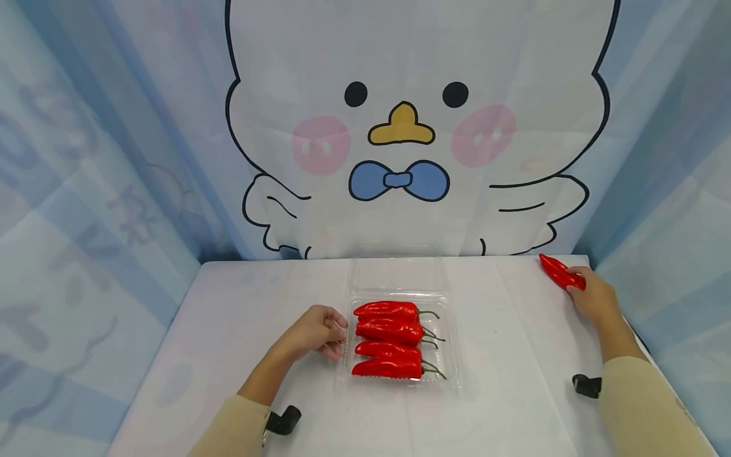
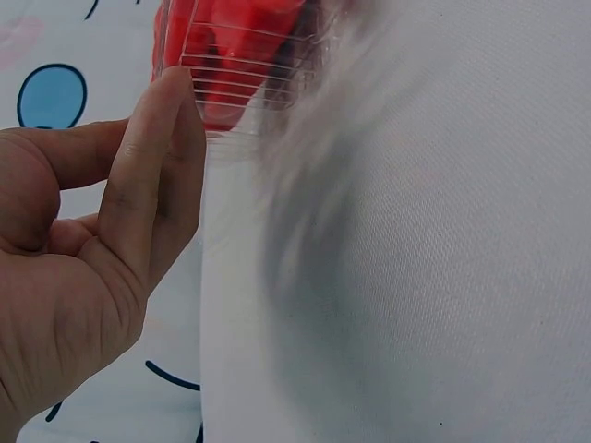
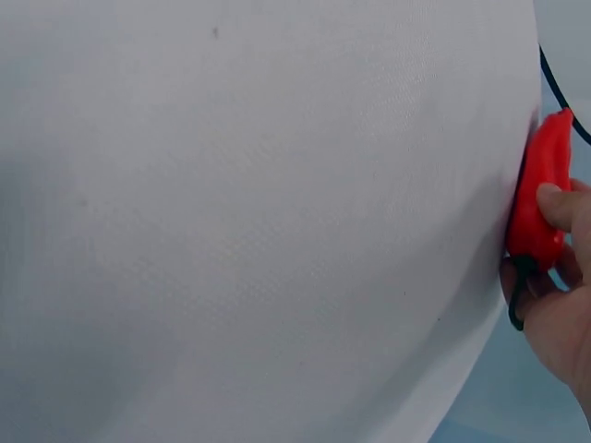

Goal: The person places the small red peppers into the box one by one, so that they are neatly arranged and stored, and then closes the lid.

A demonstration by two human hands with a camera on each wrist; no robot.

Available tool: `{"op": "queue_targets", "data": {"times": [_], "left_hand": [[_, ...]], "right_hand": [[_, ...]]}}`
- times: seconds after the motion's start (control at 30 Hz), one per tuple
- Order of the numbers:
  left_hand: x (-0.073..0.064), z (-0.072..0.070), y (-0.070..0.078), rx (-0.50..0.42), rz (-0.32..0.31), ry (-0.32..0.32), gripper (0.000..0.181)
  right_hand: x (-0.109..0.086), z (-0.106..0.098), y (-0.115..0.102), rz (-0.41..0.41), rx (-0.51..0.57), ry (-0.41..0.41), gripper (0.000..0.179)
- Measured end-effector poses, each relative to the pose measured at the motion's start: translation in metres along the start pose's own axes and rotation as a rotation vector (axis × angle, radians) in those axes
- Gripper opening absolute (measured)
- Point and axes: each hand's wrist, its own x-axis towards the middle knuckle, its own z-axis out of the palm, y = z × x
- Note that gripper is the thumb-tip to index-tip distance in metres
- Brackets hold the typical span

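A clear plastic clamshell box (image 1: pixel 454 346) lies with its lid raised in the middle of the white table. Several red peppers (image 1: pixel 391 331) with green stems are lined up inside it, stems to the right. My left hand (image 1: pixel 316 332) is at the box's left edge, and in the left wrist view its fingertips (image 2: pixel 175 83) touch the ribbed side wall. At the table's far right corner, my right hand (image 1: pixel 596 301) grips another red pepper (image 3: pixel 545 194) between thumb and fingers. This pepper's green stem (image 3: pixel 519 295) shows in the right wrist view.
The white-covered table (image 1: pixel 251 298) ends at a cartoon-printed cloth (image 1: pixel 400 228) at the back. Blue curtains (image 1: pixel 674 209) hang at both sides. A dark cord (image 3: pixel 559 88) passes beyond the table's edge in the right wrist view.
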Motion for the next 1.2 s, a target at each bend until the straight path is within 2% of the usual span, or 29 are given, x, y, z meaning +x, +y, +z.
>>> {"op": "queue_targets", "data": {"times": [0.47, 0.93, 1.2], "left_hand": [[0.0, -0.001, 0.002, -0.005, -0.002, -0.013, 0.018], [0.001, -0.001, 0.002, 0.001, -0.005, -0.005, 0.018], [0.001, 0.0, 0.002, 0.013, -0.011, 0.004, 0.018]], "right_hand": [[-0.015, -0.006, -0.004, -0.018, 0.005, -0.013, 0.068], [-0.032, -0.014, -0.011, -0.125, -0.022, 0.002, 0.068], [-0.048, -0.014, -0.021, -0.206, -0.029, 0.023, 0.068]]}}
